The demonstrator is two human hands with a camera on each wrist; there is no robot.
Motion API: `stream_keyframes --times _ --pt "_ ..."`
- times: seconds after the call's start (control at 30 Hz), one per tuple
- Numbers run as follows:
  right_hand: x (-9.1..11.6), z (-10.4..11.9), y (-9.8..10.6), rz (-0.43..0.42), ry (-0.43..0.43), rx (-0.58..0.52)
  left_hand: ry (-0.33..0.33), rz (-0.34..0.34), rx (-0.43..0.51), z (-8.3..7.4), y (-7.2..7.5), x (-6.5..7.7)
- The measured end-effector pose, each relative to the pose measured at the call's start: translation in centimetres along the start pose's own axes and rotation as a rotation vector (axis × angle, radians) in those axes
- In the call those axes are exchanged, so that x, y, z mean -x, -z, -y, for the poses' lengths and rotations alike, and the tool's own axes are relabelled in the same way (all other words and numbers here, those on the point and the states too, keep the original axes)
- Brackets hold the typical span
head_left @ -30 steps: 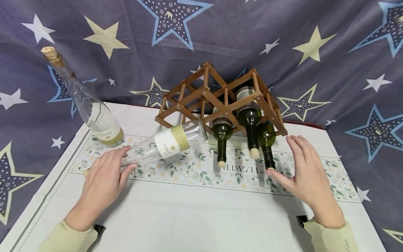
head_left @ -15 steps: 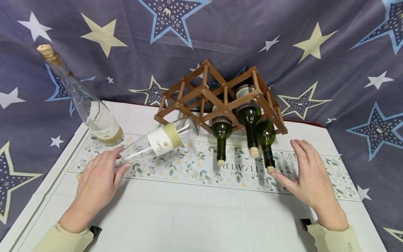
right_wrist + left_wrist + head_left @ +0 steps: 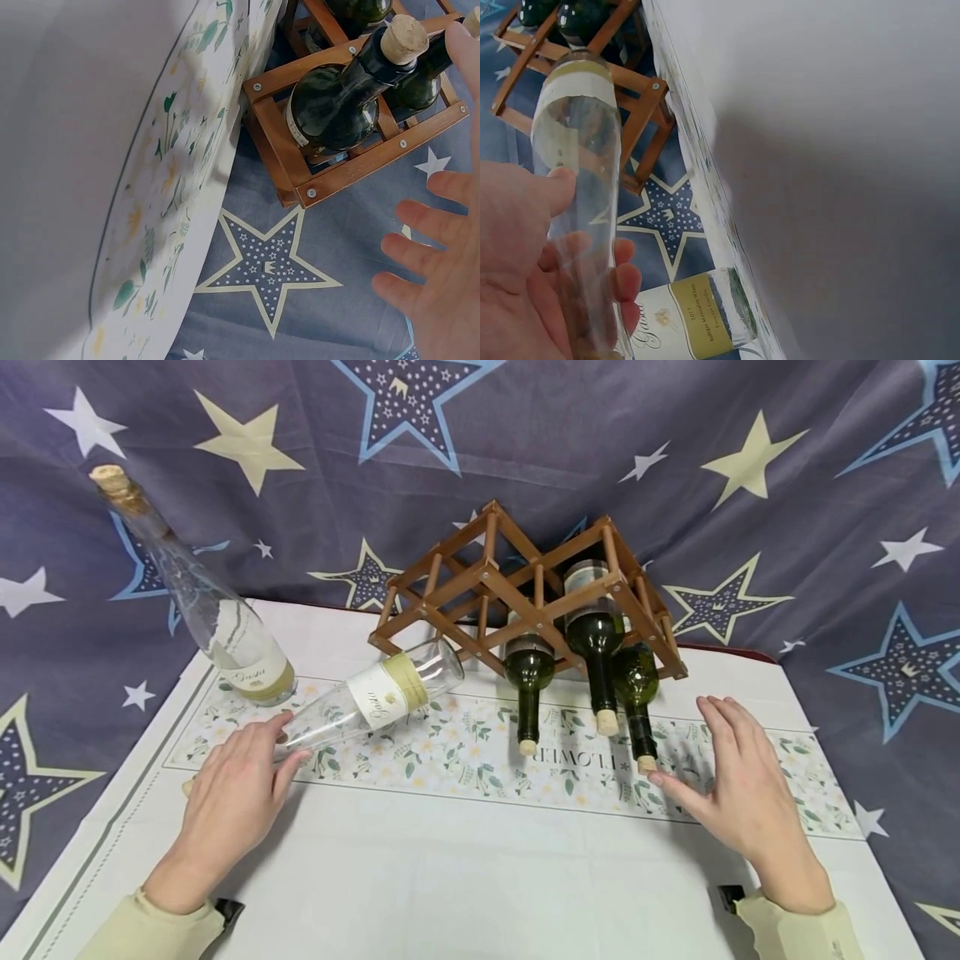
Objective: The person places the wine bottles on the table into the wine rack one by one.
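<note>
My left hand (image 3: 228, 802) grips a clear glass wine bottle (image 3: 386, 693) round its neck. The bottle slants, its base pointing at the lower left of a brown wooden wine rack (image 3: 487, 572) and its cork (image 3: 187, 787) showing behind the hand. In the left wrist view, fingers and thumb wrap the clear bottle (image 3: 585, 202). My right hand (image 3: 750, 793) has its fingers extended beside the rack. Its thumb tip is close to the cork of a dark green bottle (image 3: 636, 693); whether they touch I cannot tell. Two more green bottles (image 3: 528, 672) (image 3: 596, 639) lie in the rack, corks forward.
Another clear corked bottle (image 3: 247, 652) stands upright at the table's back left. A white tablecloth (image 3: 480, 877) with a floral strip (image 3: 450, 752) covers the table. Behind hangs a dark curtain (image 3: 570, 435) with stars.
My left hand and the clear bottle shifted slightly left, drawing the bottle's base back from the rack. The right hand moved a little to the right. The racked bottles stayed put.
</note>
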State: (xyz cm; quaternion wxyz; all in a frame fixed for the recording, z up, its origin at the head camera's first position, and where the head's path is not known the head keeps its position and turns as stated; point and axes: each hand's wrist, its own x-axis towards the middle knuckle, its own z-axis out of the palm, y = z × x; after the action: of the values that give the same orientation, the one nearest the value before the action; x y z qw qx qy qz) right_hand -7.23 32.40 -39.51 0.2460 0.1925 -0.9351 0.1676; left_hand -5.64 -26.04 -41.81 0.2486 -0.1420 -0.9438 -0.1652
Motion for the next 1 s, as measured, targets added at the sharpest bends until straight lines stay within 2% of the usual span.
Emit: stream_keyframes --times 0.23,0.5,1.0 --pt "0.1 0.0 0.0 -0.001 -0.004 -0.004 0.056 0.026 0.004 -0.2 -0.1 0.1" --pt "0.2 0.0 0.0 -0.014 -0.005 -0.013 0.136 0.095 0.026 -0.8 -0.1 -0.1" --pt "0.2 -0.2 -0.1 -0.008 -0.004 -0.014 0.297 0.184 0.120 -2.2 -0.4 -0.3"
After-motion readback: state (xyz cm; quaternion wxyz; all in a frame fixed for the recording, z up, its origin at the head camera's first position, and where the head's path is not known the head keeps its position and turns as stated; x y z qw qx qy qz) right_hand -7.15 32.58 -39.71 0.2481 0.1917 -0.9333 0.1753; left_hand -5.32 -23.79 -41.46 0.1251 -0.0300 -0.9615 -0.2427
